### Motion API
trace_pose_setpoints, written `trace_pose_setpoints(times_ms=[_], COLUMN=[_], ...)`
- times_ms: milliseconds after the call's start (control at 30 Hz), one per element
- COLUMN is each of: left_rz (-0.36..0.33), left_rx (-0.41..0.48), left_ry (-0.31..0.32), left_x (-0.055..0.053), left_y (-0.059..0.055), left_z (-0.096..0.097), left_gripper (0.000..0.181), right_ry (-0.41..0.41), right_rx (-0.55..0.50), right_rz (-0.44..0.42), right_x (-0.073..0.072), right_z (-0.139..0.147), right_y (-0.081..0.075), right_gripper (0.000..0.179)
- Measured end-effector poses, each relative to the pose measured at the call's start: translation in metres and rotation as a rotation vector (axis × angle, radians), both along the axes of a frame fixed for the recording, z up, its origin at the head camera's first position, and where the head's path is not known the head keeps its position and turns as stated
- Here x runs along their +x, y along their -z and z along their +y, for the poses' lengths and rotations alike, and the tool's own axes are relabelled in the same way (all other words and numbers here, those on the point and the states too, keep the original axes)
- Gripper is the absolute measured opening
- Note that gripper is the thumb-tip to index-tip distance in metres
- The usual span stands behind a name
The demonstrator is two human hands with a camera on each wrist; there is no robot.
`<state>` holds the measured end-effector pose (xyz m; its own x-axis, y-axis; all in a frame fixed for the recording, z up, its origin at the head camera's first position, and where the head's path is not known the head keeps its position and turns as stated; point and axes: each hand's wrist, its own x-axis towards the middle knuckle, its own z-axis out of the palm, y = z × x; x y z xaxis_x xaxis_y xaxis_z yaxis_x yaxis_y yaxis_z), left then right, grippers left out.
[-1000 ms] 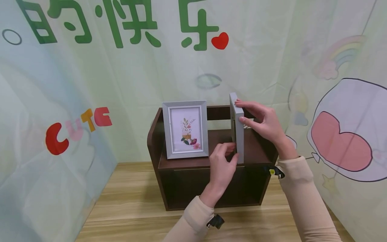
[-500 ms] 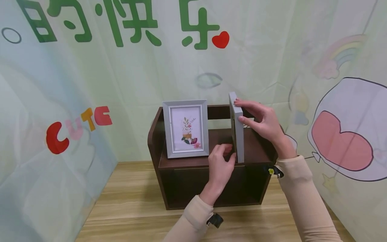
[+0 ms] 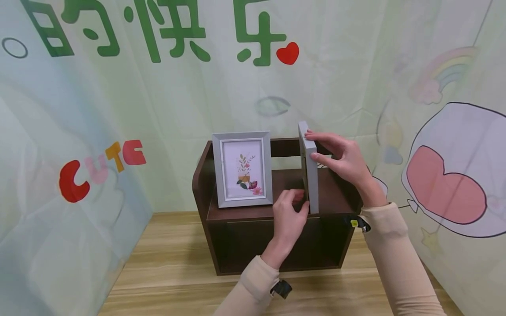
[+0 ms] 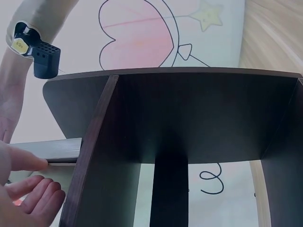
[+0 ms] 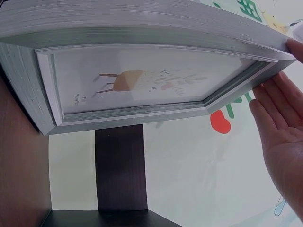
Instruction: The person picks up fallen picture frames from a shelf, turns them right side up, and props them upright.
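A grey picture frame [image 3: 312, 180] stands edge-on on the upper shelf, its picture side facing right. My right hand [image 3: 348, 160] holds its top front corner, thumb on the near edge and fingers over the top. The right wrist view shows the frame's picture [image 5: 137, 85] under glass, with the fingers [image 5: 277, 106] stretched at its end. Low at the frame's back, my left hand [image 3: 290, 217] grips by the near edge. In the left wrist view its thumb touches the frame's edge [image 4: 57, 149], with the other fingers [image 4: 42, 201] bent beside the back.
A second grey picture frame [image 3: 243, 169] with a flower print faces forward on the shelf's left half. The dark brown shelf unit [image 3: 237, 214] has side panels, a back rail and a lower compartment. It stands on a wood-grain table [image 3: 166, 259] before a printed curtain [image 3: 178, 101].
The held frame has turned very slightly, its top shifting a little left. My left thumb has slid from the frame's near face toward its back side. The second frame stays put.
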<state>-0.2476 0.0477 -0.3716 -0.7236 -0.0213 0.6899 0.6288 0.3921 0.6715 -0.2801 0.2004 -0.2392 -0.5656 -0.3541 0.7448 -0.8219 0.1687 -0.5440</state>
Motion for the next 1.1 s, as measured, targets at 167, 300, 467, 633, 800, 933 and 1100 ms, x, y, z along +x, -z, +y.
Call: trace_pose_setpoints(times_ms=[167,300,467,633,800,933,1100], left_rz=[-0.002,-0.023,-0.044,-0.053,-0.038,-0.030,-0.047], left_rx=[0.005,0.000,0.010,0.027,0.034,0.042,0.079], left_ry=[-0.002,-0.007,-0.009,-0.018,-0.029,-0.041,-0.055], left_x=[-0.002,-0.002,-0.002,-0.001,0.000,0.000,-0.002], left_y=[-0.002,-0.005,-0.005,-0.006,-0.006,-0.006,-0.005], left_z=[0.001,0.002,0.003,0.000,-0.002,-0.004,-0.007], left_gripper=[0.017,0.017,0.016,0.015,0.015,0.016,0.016], right_ry=[-0.002,-0.013,-0.022,-0.006,-0.014,-0.024,-0.028], right_rx=[0.006,-0.005,-0.007,0.008,0.007,0.000,-0.008], right_rz=[-0.017,-0.020,-0.015,-0.010,-0.001,0.006,0.002], right_x=[-0.007,-0.013,-0.004,0.007,-0.001,-0.012,-0.014], right_z=[0.003,0.006,0.003,-0.003,0.000,0.004,0.007], right_y=[0.004,0.007,0.002,-0.005,-0.001,0.006,0.009], right_gripper=[0.041,0.042,0.041,0.038,0.041,0.042,0.041])
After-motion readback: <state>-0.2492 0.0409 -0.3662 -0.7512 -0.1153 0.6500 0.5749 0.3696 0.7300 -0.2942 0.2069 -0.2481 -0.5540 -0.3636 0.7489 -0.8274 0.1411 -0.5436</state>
